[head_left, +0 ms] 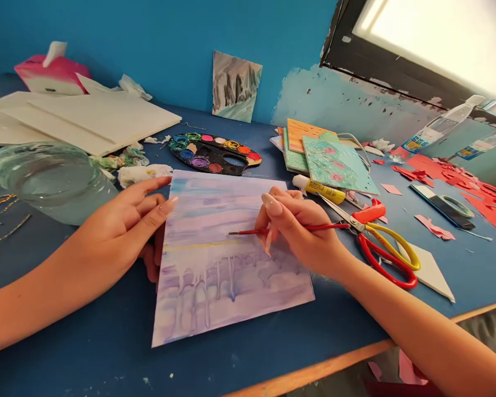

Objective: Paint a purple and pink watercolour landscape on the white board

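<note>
A thin red-handled paintbrush (248,232) is pinched in my right hand (300,226), its dark tip pointing left over a painted sheet or board (240,309). That painting has lilac and blue streaks, a thin yellow line across the middle and drip-like purple marks below. I cannot tell whether the bristles touch it. My left hand (124,220) grips the painting's left edge, thumb on top and some fingers curled at or under the side. Behind the painting lies a dark oval paint palette (206,153) with several coloured pans. Left of my left hand stands a container of cloudy water (58,184).
Right of the painting are scissors (357,225), a yellow glue tube (324,191) and stacked small paintings (339,165). White boards (95,118) and crumpled tissue (144,174) lie left. Red paper scraps (434,171) and plastic bottles (442,129) are far right. A small painting (236,87) leans on the wall.
</note>
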A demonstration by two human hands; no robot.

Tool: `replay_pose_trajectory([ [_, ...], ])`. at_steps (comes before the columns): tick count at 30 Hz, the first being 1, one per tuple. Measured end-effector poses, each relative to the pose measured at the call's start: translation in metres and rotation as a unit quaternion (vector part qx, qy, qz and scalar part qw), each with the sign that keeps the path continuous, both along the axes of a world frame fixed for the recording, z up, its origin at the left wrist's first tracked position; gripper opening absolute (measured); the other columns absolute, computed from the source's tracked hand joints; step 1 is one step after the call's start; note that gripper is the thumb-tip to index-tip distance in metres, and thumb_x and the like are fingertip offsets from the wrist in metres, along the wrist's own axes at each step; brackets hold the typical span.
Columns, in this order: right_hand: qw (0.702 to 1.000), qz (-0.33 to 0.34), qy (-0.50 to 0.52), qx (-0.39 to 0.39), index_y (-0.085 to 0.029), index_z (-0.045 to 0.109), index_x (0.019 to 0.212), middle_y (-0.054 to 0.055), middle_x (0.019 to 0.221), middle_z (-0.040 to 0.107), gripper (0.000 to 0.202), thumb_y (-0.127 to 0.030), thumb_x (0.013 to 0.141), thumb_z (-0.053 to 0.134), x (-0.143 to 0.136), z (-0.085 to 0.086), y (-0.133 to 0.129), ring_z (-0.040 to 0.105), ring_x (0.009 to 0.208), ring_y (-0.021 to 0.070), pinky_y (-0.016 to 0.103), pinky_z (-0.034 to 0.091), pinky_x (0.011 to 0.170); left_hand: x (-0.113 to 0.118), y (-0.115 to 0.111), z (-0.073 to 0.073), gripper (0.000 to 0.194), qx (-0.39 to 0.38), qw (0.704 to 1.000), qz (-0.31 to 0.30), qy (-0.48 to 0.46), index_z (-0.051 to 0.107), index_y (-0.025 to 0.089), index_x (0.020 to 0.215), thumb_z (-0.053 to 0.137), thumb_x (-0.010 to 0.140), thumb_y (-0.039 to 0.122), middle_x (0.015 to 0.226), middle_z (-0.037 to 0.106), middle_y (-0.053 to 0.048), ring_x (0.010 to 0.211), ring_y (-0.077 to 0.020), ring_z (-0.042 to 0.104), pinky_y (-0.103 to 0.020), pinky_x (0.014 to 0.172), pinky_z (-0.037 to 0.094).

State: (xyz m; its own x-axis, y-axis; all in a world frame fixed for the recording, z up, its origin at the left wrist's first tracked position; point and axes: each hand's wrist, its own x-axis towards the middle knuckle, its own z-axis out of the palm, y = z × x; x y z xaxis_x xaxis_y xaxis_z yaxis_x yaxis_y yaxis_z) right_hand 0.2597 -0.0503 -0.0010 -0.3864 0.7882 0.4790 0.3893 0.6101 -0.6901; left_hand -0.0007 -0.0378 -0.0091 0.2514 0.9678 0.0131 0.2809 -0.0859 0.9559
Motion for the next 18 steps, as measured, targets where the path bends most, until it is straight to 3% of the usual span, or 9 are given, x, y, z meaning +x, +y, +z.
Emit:
replay_pose_trajectory([
  [6,0.999,0.018,-0.029,0.02,-0.02,0.06,0.053,-0.001,0.058,0.065,0.064,-0.05,0.106,0.041,0.004,0.011,-0.006,0.055,0.068,0.0108,0.035,0.04,0.083,0.0,0.0,-0.001,0.087,0.009,1.0,-0.016,-0.002,0.031,0.009,0.154,0.061,0.084,0.051,0.055,0.068,0.006,0.029,-0.0194,0.057,-0.026,0.031,0.052],
  [13,0.999,-0.002,-0.038,0.018,-0.02,0.057,0.05,0.001,0.057,0.063,0.067,-0.05,0.106,0.039,0.004,0.011,-0.006,0.054,0.066,0.0115,0.036,0.042,0.082,0.002,0.0,0.0,0.099,-0.002,0.999,-0.036,-0.03,0.015,0.003,0.157,0.063,0.085,0.051,0.048,0.065,0.008,0.025,-0.0223,0.054,-0.029,0.024,0.048],
  [18,0.999,0.003,-0.041,0.014,-0.02,0.056,0.05,-0.001,0.054,0.061,0.067,-0.051,0.107,0.037,0.005,0.011,-0.008,0.053,0.065,0.0104,0.035,0.04,0.081,-0.005,0.001,-0.009,0.094,0.007,1.0,-0.014,-0.019,0.022,0.007,0.157,0.065,0.087,0.051,0.049,0.066,0.007,0.025,-0.0226,0.055,-0.029,0.024,0.048],
])
